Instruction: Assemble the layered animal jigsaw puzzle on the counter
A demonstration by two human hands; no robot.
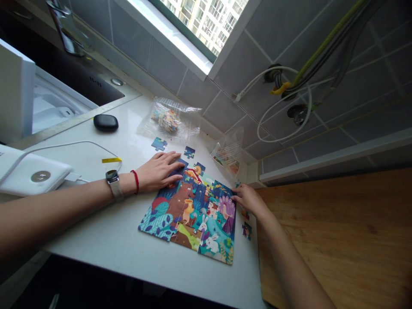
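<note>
Left hand [161, 171] with fingers spread on puzzle [196, 210], right hand [249, 198] at its right edge, finger closing unclear, bag [172, 118] far on surface [128, 240]

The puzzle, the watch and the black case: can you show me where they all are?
Puzzle [180, 199]: head view, on the brown bear's body.
Watch [112, 175]: head view, on its face.
Black case [106, 122]: head view, middle of its top.
</note>
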